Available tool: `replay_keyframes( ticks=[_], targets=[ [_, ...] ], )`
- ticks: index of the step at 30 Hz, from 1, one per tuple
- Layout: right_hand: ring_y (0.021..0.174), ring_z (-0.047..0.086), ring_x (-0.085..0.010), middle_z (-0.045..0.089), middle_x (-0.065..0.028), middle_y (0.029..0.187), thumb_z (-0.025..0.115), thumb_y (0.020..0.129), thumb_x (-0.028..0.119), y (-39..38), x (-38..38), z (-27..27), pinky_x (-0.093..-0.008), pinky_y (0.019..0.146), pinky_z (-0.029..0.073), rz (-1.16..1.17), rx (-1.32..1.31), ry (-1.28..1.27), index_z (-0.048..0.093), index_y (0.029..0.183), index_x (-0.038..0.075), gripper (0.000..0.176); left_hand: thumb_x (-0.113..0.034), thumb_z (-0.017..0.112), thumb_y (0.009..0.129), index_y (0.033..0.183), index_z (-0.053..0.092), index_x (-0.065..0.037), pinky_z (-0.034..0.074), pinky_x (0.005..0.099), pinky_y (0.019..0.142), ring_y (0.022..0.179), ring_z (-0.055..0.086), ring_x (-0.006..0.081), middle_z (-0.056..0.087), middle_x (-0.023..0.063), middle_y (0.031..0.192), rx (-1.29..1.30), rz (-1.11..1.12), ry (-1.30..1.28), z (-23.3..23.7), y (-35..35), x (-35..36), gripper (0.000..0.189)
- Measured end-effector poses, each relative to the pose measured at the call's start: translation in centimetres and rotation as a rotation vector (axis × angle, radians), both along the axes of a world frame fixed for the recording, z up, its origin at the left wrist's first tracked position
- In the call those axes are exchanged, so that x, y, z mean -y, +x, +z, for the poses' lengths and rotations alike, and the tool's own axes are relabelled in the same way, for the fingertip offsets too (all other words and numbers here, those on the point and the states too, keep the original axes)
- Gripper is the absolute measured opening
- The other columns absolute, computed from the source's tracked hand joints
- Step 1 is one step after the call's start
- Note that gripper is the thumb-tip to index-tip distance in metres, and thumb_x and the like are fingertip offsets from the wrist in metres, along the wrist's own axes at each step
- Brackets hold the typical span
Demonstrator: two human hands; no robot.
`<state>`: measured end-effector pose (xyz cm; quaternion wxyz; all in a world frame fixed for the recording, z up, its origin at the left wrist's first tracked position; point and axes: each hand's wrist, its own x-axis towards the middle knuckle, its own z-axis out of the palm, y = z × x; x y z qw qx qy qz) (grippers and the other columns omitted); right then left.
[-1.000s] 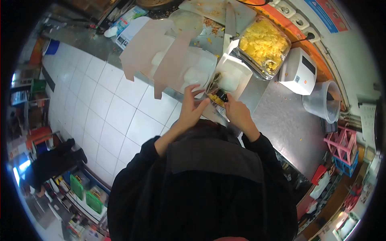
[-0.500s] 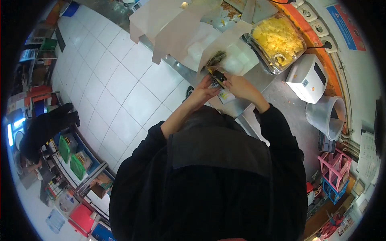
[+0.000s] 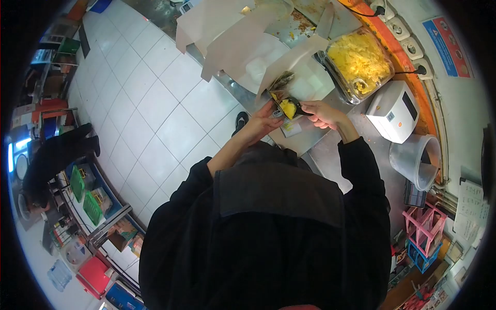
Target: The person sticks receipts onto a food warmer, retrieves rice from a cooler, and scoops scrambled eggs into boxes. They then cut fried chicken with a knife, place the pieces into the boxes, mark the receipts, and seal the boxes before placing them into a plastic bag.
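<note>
Over steel counter (image 3: 354,155), left hand (image 3: 263,122) and right hand (image 3: 324,114) apparently clamp one packet (image 3: 287,107).

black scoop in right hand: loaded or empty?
Loaded: yellow food in the black scoop, right hand on its handle, left hand holding a pouch.

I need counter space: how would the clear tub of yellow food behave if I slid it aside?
The clear tub looks nearly full, so it is probably heavy. It sits low and wide on the steel counter, so it should slide, not tip.
</note>
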<state>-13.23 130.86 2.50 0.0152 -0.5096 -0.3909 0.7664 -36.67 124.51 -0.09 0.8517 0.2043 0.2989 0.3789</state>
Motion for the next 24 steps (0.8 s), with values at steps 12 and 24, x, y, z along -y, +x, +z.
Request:
replay_keyframes(
  ticks=[12,24],
  targets=[
    [0.04,0.02,-0.002,0.026,0.0087,0.055,0.044,0.094,0.026,2.0,0.6,1.8,-0.02,0.035,0.013,-0.168,0.03,0.059,0.051,0.119,0.01,0.031,0.006,0.044,0.078,0.143,0.003,-0.009,0.027,0.0329,0.104,0.132,0.028,0.0242,0.008,0.0073,0.149,-0.1,-0.167,0.03,-2.3,-2.8,1.0,0.079],
    [0.036,0.017,-0.0012,0.025,0.0079,0.051,0.041,0.094,0.028,4.4,-2.3,7.9,-0.0178,0.031,0.014,-0.351,-0.316,-0.112,0.042,0.126,0.007,0.038,-0.001,0.047,0.084,0.12,0.043,-0.005,0.041,0.0298,0.089,0.114,0.049,0.0199,0.044,0.0077,0.124,-0.397,0.011,0.117,-1.9,-7.1,0.8,0.037]
  ],
)
